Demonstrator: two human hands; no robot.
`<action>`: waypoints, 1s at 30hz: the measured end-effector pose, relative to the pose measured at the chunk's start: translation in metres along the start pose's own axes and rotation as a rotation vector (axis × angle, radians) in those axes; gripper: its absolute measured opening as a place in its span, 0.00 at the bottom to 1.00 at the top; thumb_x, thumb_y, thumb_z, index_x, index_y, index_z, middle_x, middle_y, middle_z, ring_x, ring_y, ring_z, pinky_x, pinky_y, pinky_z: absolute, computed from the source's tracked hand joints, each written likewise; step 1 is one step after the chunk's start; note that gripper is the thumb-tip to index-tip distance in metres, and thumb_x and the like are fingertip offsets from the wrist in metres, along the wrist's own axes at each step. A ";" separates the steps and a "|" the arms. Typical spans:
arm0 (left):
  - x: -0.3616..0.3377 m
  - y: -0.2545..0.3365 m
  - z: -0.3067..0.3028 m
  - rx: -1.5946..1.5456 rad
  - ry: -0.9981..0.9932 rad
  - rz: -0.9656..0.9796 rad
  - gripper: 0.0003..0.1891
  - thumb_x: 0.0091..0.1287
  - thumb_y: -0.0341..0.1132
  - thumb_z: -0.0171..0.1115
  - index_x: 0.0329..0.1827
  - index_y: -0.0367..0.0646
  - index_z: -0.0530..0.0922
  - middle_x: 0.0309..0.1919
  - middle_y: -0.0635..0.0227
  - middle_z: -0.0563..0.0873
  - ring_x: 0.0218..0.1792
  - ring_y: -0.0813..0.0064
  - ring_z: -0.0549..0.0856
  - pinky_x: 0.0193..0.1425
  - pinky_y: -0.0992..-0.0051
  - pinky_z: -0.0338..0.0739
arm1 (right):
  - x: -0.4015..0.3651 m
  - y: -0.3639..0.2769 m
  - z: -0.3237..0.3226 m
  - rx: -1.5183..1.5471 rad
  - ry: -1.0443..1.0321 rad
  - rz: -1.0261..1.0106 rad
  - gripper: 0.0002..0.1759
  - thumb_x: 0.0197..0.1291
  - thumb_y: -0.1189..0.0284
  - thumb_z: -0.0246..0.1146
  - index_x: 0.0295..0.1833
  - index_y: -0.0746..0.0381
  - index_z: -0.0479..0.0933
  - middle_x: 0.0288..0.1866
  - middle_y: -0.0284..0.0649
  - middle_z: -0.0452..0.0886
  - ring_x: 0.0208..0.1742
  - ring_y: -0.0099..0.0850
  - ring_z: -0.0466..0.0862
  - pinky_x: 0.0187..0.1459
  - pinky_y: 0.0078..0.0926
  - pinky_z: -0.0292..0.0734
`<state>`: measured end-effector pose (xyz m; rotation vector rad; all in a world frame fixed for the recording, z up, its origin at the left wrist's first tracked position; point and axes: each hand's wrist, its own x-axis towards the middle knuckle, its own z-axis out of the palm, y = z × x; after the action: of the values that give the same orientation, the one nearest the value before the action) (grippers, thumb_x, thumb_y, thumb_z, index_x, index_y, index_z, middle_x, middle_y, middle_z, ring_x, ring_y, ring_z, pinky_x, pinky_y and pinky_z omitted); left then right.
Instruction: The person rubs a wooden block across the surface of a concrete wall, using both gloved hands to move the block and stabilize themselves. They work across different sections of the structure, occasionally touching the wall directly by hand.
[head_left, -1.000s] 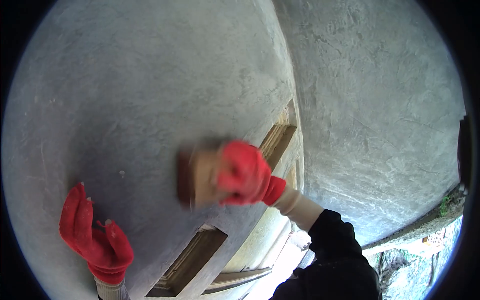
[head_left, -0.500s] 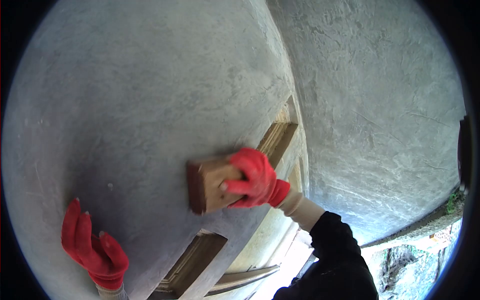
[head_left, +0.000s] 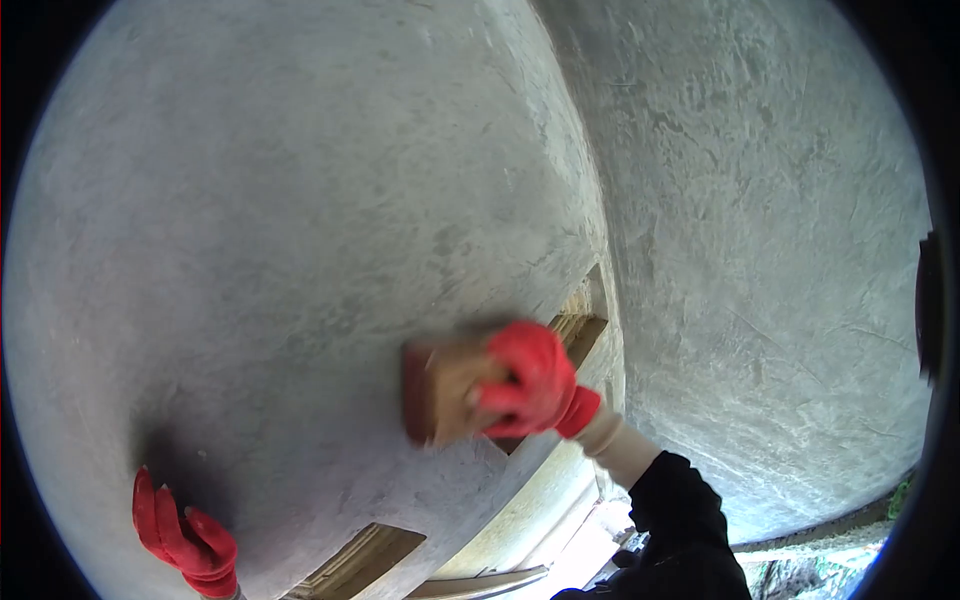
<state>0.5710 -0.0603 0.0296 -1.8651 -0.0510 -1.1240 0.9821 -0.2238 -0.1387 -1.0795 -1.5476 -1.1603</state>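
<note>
My right hand [head_left: 535, 385], in a red-coated work glove, grips a wooden sanding block [head_left: 462, 390]. The block has a tan body and a reddish-brown strip along its left side; motion blurs both. It lies against the grey plastered wall [head_left: 320, 220], just left of a recessed opening. My left hand [head_left: 187, 535], gloved the same way, is at the lower left with fingers apart and slightly bent. Its fingertips are close to the wall, beside a dark shadow, and nothing shows in it.
Two wood-lined recesses are cut into the wall, an upper opening [head_left: 580, 335] and a lower opening [head_left: 360, 560]. A second grey wall [head_left: 760, 250] meets the first along a corner at right. Bright daylight, a ledge and some greenery show at the lower right.
The view has shifted, so the wall openings sit lower. My right hand and the sanding block appear further right and slightly lower. My left hand appears lower in view, still open.
</note>
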 end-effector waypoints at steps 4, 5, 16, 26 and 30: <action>0.000 0.002 0.002 0.068 0.009 -0.025 0.18 0.68 0.28 0.50 0.59 0.30 0.72 0.60 0.42 0.76 0.57 0.44 0.80 0.60 0.53 0.73 | -0.011 0.097 -0.022 -0.169 0.336 0.569 0.51 0.40 0.61 0.77 0.73 0.60 0.65 0.68 0.57 0.66 0.64 0.55 0.72 0.63 0.47 0.71; 0.000 0.002 0.001 0.079 0.008 -0.029 0.18 0.68 0.28 0.50 0.59 0.30 0.72 0.60 0.42 0.76 0.57 0.44 0.80 0.60 0.53 0.73 | -0.020 0.122 -0.019 -0.091 0.473 0.673 0.52 0.42 0.63 0.76 0.75 0.64 0.63 0.68 0.57 0.66 0.64 0.54 0.72 0.64 0.45 0.70; -0.002 0.005 0.002 0.117 0.001 -0.074 0.18 0.67 0.28 0.50 0.60 0.30 0.72 0.60 0.41 0.76 0.57 0.46 0.79 0.60 0.55 0.74 | -0.037 0.155 -0.033 -0.197 0.407 0.672 0.51 0.42 0.68 0.75 0.75 0.63 0.63 0.69 0.56 0.64 0.67 0.51 0.69 0.67 0.42 0.66; 0.001 0.011 0.001 0.127 -0.013 -0.107 0.18 0.66 0.27 0.51 0.59 0.30 0.72 0.61 0.43 0.76 0.58 0.46 0.79 0.62 0.55 0.73 | 0.024 0.014 -0.011 0.121 -0.029 0.059 0.38 0.37 0.53 0.76 0.58 0.50 0.78 0.53 0.45 0.77 0.52 0.49 0.80 0.49 0.51 0.77; 0.000 0.008 -0.002 0.164 -0.037 -0.067 0.19 0.65 0.26 0.51 0.58 0.30 0.73 0.61 0.44 0.76 0.59 0.43 0.78 0.62 0.53 0.72 | 0.037 0.106 -0.038 -0.148 0.261 0.273 0.39 0.40 0.57 0.76 0.63 0.53 0.75 0.61 0.54 0.70 0.58 0.51 0.76 0.53 0.47 0.75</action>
<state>0.5732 -0.0658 0.0246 -1.7487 -0.2220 -1.0975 1.0820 -0.2373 -0.0757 -1.1451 -1.0901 -1.1853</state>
